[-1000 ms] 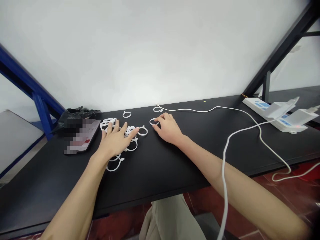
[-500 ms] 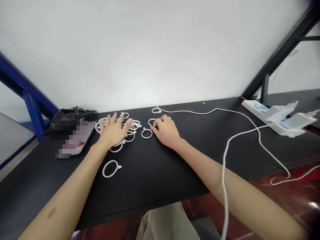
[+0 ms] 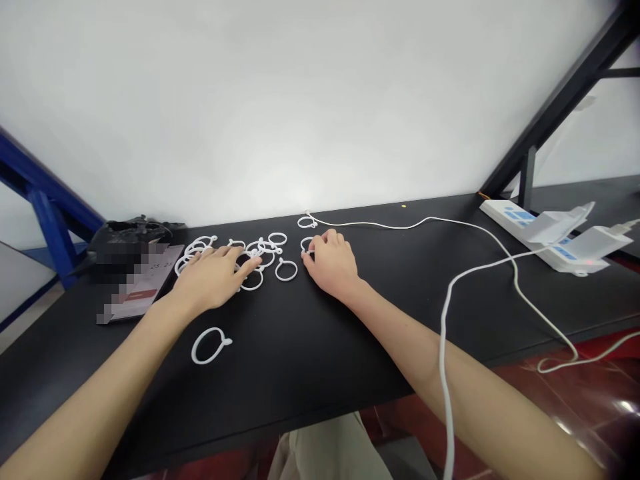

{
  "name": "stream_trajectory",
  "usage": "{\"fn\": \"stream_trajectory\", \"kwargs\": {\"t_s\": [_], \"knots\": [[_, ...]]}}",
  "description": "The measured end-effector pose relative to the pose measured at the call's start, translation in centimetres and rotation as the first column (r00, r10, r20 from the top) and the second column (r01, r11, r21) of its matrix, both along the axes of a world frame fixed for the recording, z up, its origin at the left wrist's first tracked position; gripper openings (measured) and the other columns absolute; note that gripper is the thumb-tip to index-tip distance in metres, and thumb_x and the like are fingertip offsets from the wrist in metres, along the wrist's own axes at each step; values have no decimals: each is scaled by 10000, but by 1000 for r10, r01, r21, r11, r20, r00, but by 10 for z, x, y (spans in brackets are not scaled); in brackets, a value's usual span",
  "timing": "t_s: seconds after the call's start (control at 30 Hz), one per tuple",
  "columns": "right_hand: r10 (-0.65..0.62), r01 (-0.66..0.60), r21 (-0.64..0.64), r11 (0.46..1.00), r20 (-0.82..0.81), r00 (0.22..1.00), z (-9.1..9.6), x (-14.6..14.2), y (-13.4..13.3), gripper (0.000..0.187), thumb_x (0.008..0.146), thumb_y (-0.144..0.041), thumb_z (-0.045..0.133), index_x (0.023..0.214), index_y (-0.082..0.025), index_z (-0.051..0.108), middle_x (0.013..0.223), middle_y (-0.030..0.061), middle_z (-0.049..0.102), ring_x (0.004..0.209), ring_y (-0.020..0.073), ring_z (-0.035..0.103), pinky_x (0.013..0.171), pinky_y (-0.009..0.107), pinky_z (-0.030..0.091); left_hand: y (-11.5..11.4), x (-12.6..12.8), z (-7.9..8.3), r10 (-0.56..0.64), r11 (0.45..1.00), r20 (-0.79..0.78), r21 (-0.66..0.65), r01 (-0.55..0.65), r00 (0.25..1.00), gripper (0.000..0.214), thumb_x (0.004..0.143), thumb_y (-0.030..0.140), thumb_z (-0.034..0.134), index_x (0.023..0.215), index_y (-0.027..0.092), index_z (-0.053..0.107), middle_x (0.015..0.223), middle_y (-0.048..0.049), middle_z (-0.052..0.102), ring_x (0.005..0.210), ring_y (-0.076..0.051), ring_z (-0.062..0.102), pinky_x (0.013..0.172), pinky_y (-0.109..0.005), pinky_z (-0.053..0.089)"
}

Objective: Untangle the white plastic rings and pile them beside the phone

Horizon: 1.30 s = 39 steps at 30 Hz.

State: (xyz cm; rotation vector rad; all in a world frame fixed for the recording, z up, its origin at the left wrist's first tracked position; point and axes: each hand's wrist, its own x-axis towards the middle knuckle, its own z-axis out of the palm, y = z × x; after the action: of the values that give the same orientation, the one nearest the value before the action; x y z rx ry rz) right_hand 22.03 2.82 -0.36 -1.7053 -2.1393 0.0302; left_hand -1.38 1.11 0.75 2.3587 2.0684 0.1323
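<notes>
My left hand (image 3: 213, 277) lies palm down with its fingers stretched over a loose pile of white curtain rings (image 3: 253, 279), covering part of it. My right hand (image 3: 331, 263) is closed, with thumb and fingertips pinching another white ring (image 3: 305, 241), partly hidden behind the fingers. Between the hands, one ring (image 3: 286, 271) lies flat on the black table (image 3: 300, 360). Nearer the front, a single ring with a small eyelet (image 3: 210, 346) rests apart from the pile.
A phone (image 3: 145, 283) and a crumpled black plastic bag (image 3: 130, 233) lie at the left. Another ring (image 3: 307, 222) sits by the end of a white cable (image 3: 370, 223). At the right, a power strip (image 3: 540, 233) holds white plugs, and a cable crosses above my right forearm.
My left hand has moved slightly left and towards me, and rings in the pile have shifted and spread. My right hand keeps its pinch at almost the same place.
</notes>
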Motion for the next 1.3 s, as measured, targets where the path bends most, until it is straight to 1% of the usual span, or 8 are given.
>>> {"fn": "stream_trajectory", "kwargs": {"t_s": [0.2, 0.3, 0.43, 0.53, 0.67, 0.9, 1.1, 1.3], "knots": [[-27, 28, -24, 999, 20, 999, -1, 2, 4, 261, 915, -211, 457, 1056, -129, 661, 1134, 151, 614, 1057, 281, 532, 903, 410, 417, -60, -3, -10, -44, 995, -14, 90, 45, 999, 808, 889, 721, 288, 1512, 208, 347, 1592, -95, 301, 1453, -353, 270, 1141, -542, 287], [-30, 29, -30, 999, -6, 1000, -3, 2, 6, 323, 953, -284, 405, 1050, -126, 670, 1133, 155, 626, 1068, 287, 529, 922, 419, 408, -74, -7, -24, -37, 996, -35, 77, 39, 999, 815, 893, 715, 295, 1550, 236, 246, 1635, -57, 157, 1499, -343, 120, 1178, -586, 177], [-44, 43, -15, 999, -34, 998, -4, 5, 8, 365, 911, -464, 518, 1043, -160, 671, 1151, 149, 599, 1080, 304, 520, 921, 430, 414, -60, -12, -31, -3, 1000, 7, 2, 3, 1000, 791, 918, 694, 235, 1567, 249, 155, 1642, -38, 61, 1507, -326, 58, 1177, -599, 166], [-53, 53, 9, 999, -1, 999, -5, 8, 10, 251, 913, -357, 531, 1017, -173, 667, 1112, 140, 603, 1054, 293, 528, 895, 419, 420, -41, -10, -26, 18, 1000, 12, 0, -18, 1000, 776, 930, 673, 209, 1562, 223, 190, 1636, -69, 102, 1501, -344, 77, 1166, -634, 142], [-64, 64, 19, 998, 29, 998, -6, 10, 11, 223, 926, -284, 488, 998, -165, 662, 1092, 144, 607, 1044, 293, 527, 877, 414, 420, -30, 11, -14, 45, 990, -44, 134, -39, 998, 784, 945, 636, 209, 1544, 133, 250, 1613, -137, 193, 1492, -374, 111, 1164, -658, 59], [-59, 58, 38, 998, 50, 997, -7, 10, 11, 229, 924, -295, 494, 1017, -167, 659, 1100, 136, 609, 1050, 292, 529, 876, 406, 423, -13, 76, -11, -245, 965, -84, 79, 252, 966, 732, 951, 642, 234, 1538, 207, 284, 1626, -70, 182, 1505, -311, 97, 1206, -549, 101], [-58, 56, 42, 998, 55, 997, -6, 10, 10, 234, 928, -298, 490, 1026, -169, 658, 1099, 130, 613, 1052, 292, 528, 879, 405, 422, 21, 74, -17, -139, 990, -102, 6, 140, 985, 872, 912, 710, 152, 1516, 104, 325, 1598, -135, 260, 1480, -358, 191, 1190, -580, 106], [-43, 43, 9, 999, 64, 997, -4, 8, 10, 241, 950, -253, 450, 1033, -166, 659, 1099, 131, 622, 1050, 285, 528, 879, 405, 422, 15, 53, -18, 20, 1000, -141, 7, -19, 990, 826, 940, 653, 124, 1509, 93, 340, 1587, -145, 291, 1459, -389, 232, 1175, -598, 135]]}}
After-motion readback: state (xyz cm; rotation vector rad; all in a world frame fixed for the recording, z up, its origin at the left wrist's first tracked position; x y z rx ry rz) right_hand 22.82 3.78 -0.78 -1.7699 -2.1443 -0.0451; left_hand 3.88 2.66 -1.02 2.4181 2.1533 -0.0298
